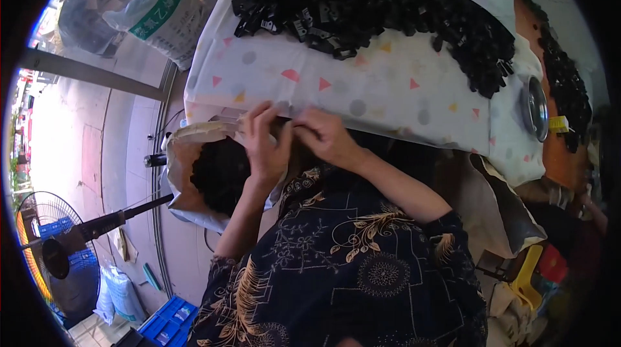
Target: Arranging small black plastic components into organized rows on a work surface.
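Both of my hands come together at the near edge of the cloth-covered table, to the left of its middle. My left hand (264,143) has its fingers bent and its thumb raised. My right hand (328,139) is closed in a pinch, its fingertips almost meeting the left ones. What they hold between them is too small and dark to make out. Below my left hand stands an open sack (183,153) with a dark heap of pieces (220,169) inside. A wide pile of small black plastic parts (349,4) lies farther back on the table.
The white tablecloth (381,82) has coloured shapes. A round metal dish (535,109) sits at its right end, near a small yellow box (558,124). To the left are a fan (58,256), a full white sack (165,17) and a blue crate (169,321). Another open sack (495,201) stands at right.
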`<state>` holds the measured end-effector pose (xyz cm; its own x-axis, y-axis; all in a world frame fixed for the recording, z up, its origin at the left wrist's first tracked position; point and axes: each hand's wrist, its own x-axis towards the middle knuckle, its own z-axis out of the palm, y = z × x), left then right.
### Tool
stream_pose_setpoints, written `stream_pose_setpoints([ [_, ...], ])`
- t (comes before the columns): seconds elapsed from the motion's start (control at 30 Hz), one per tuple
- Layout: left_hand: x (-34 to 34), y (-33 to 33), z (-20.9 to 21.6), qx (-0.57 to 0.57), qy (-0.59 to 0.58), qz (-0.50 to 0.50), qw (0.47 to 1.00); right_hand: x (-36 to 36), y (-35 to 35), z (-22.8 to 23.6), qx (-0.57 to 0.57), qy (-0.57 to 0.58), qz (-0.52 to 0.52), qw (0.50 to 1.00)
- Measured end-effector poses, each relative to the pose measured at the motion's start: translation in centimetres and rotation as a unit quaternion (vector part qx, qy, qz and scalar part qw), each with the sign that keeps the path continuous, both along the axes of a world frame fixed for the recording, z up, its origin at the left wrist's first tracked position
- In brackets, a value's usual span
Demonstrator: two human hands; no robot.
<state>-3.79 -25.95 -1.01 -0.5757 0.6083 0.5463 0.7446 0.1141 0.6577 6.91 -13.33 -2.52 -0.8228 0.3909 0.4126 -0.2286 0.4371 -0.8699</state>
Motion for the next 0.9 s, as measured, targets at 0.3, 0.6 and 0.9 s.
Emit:
stream_pose_setpoints([
  [0.3,-1.0,12.0,-0.5,-0.079,0.126,-0.084,0.985,11.1,4.7,0.4,-0.153,-0.046,-0.235,0.959],
  [0.6,-1.1,15.0,0.0,-0.119,0.155,-0.115,0.974,11.6,22.8,1.9,0.148,-0.090,-0.443,0.880],
  [0.9,2.8,17.3,0.4,-0.090,0.188,-0.187,0.960,9.5,25.7,1.5,0.314,-0.207,-0.404,0.834],
])
